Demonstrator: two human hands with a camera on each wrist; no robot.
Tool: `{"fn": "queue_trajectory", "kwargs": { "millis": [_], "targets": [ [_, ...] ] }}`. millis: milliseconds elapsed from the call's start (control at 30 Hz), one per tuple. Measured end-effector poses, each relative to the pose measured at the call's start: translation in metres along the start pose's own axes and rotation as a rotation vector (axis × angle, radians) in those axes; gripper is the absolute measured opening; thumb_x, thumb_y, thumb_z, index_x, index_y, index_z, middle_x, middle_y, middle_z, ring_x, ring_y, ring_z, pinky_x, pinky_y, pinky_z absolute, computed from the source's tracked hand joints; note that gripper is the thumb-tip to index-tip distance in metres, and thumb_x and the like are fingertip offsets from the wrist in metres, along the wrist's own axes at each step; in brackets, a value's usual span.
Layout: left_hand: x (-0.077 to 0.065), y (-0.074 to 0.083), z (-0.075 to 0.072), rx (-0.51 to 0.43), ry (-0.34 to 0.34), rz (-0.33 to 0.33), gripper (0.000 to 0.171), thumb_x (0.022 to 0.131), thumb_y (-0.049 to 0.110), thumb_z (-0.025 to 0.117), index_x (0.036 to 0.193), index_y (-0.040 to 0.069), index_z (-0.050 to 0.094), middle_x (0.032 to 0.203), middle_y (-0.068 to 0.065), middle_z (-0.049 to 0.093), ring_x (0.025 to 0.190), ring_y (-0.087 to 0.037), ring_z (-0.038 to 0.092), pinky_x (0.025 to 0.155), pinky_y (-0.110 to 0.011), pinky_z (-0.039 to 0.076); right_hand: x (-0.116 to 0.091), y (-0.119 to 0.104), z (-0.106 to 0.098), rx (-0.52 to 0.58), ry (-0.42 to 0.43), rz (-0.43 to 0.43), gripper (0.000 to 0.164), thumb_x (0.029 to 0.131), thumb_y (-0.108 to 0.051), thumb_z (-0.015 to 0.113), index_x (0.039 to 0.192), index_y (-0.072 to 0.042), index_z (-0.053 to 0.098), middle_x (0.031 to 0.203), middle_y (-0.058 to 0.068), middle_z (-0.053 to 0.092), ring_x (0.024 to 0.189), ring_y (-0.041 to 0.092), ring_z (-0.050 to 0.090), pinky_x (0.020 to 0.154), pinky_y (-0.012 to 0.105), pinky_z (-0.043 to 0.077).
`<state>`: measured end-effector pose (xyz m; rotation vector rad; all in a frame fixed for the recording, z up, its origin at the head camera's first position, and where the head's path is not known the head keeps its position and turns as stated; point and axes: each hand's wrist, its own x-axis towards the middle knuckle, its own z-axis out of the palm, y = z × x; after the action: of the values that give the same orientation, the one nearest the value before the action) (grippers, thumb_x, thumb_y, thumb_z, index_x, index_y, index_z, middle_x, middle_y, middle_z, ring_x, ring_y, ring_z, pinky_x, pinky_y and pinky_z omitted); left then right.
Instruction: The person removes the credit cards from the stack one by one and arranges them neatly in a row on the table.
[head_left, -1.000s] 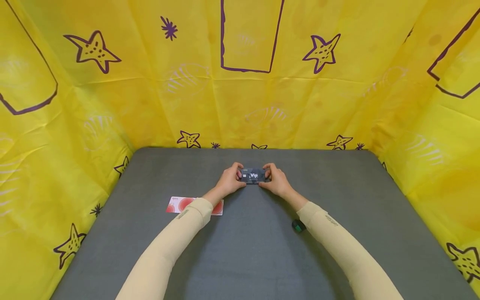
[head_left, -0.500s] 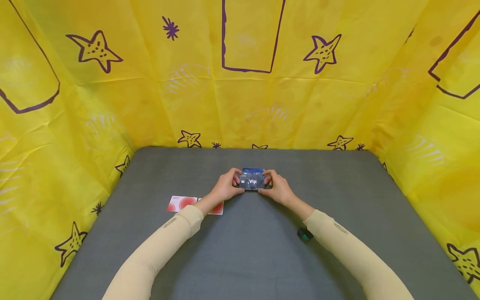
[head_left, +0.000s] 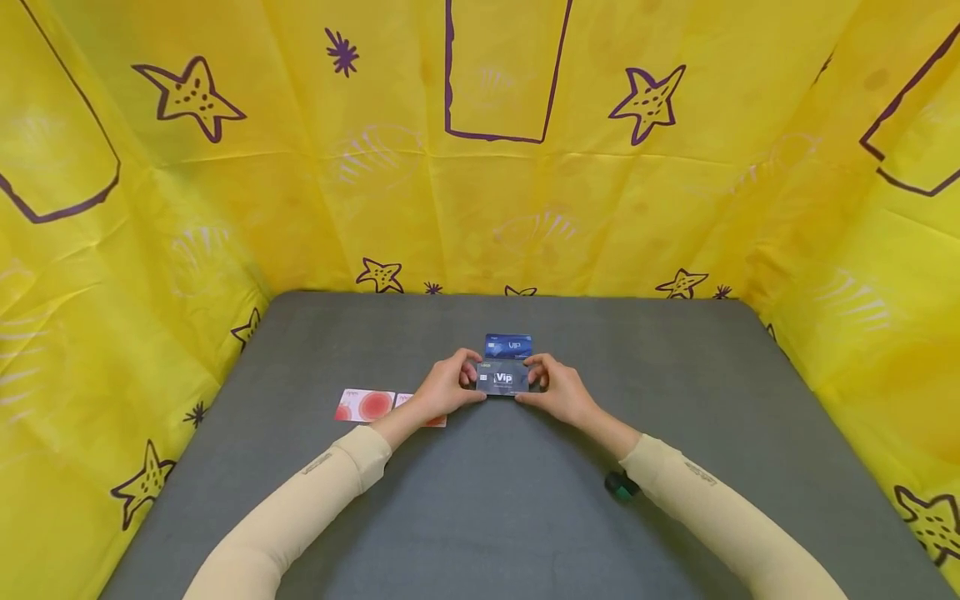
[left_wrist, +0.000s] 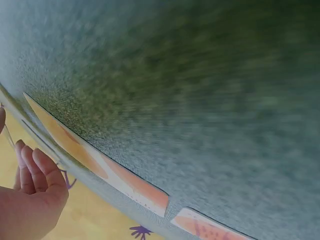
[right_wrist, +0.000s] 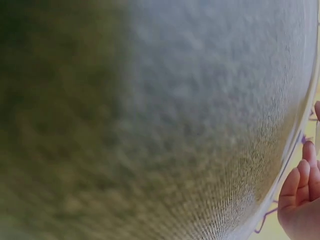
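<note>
Between my two hands, in the head view, is a dark grey card (head_left: 502,380) printed "Vip". My left hand (head_left: 442,386) pinches its left edge with thumb and fingers, and my right hand (head_left: 562,388) pinches the right edge the same way. Just beyond it a blue card (head_left: 508,346) lies on the grey table, close to the grey card's far edge. In the left wrist view the left hand (left_wrist: 35,200) shows at the lower left with curled fingers. At the right edge of the right wrist view, part of the right hand (right_wrist: 302,197) appears.
Left of my hands, a white card with red circles (head_left: 366,406) lies side by side with a similar card (head_left: 405,400), partly covered by my left forearm. A small black and green object (head_left: 621,486) sits by the right cuff. Yellow printed cloth (head_left: 480,217) borders the table (head_left: 510,517).
Both hands have drawn the grey card toward me. The blue card, hidden behind or under it a second ago, now shows on the table.
</note>
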<state>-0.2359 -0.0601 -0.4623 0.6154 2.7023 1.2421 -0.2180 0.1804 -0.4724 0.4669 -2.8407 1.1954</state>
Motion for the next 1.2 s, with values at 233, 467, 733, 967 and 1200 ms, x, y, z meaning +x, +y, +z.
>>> {"fn": "queue_trajectory", "kwargs": {
  "millis": [233,467,733,967,1200],
  "targets": [
    [-0.013,0.002,-0.003,0.002,-0.024,0.010,0.055,0.072,0.012,0.088,0.116,0.005,0.057,0.087,-0.001,0.059,0.079,-0.018,0.053,0.072,-0.027,0.043,-0.011,-0.006,0.001,-0.004,-0.023,-0.004,0.054,0.074,-0.026,0.087,0.117,-0.008,0.060,0.085,-0.002,0.062,0.074,0.016,0.049,0.066,0.028,0.039],
    [-0.023,0.002,-0.004,0.008,-0.037,0.034,0.054,0.072,0.013,0.087,0.116,0.004,0.058,0.086,0.000,0.059,0.080,-0.018,0.054,0.074,-0.027,0.044,-0.018,-0.010,0.003,0.005,-0.046,0.009,0.054,0.073,-0.027,0.087,0.116,-0.009,0.061,0.085,-0.003,0.062,0.074,0.014,0.049,0.066,0.027,0.039],
    [-0.034,0.004,-0.006,0.042,-0.036,0.049,0.054,0.070,0.017,0.088,0.114,0.004,0.060,0.088,0.002,0.059,0.086,-0.021,0.052,0.079,-0.033,0.040,-0.027,-0.014,0.006,0.004,-0.071,0.009,0.054,0.072,-0.031,0.087,0.115,-0.010,0.062,0.085,-0.006,0.062,0.074,0.013,0.049,0.067,0.026,0.039],
    [-0.045,0.005,-0.006,0.058,-0.049,0.059,0.053,0.069,0.018,0.089,0.111,0.004,0.062,0.090,0.001,0.060,0.088,-0.022,0.051,0.078,-0.032,0.040,-0.035,-0.019,0.007,0.008,-0.090,0.009,0.052,0.073,-0.030,0.087,0.114,-0.010,0.062,0.085,-0.005,0.061,0.076,0.016,0.051,0.068,0.027,0.040],
    [-0.051,0.004,-0.007,0.151,-0.032,0.079,0.051,0.066,0.020,0.090,0.106,0.004,0.064,0.090,-0.004,0.061,0.092,-0.024,0.047,0.081,-0.037,0.037,-0.037,-0.021,0.011,-0.019,-0.095,-0.043,0.053,0.073,-0.032,0.087,0.114,-0.010,0.063,0.086,-0.007,0.061,0.076,0.013,0.050,0.070,0.027,0.041]
  ]
}}
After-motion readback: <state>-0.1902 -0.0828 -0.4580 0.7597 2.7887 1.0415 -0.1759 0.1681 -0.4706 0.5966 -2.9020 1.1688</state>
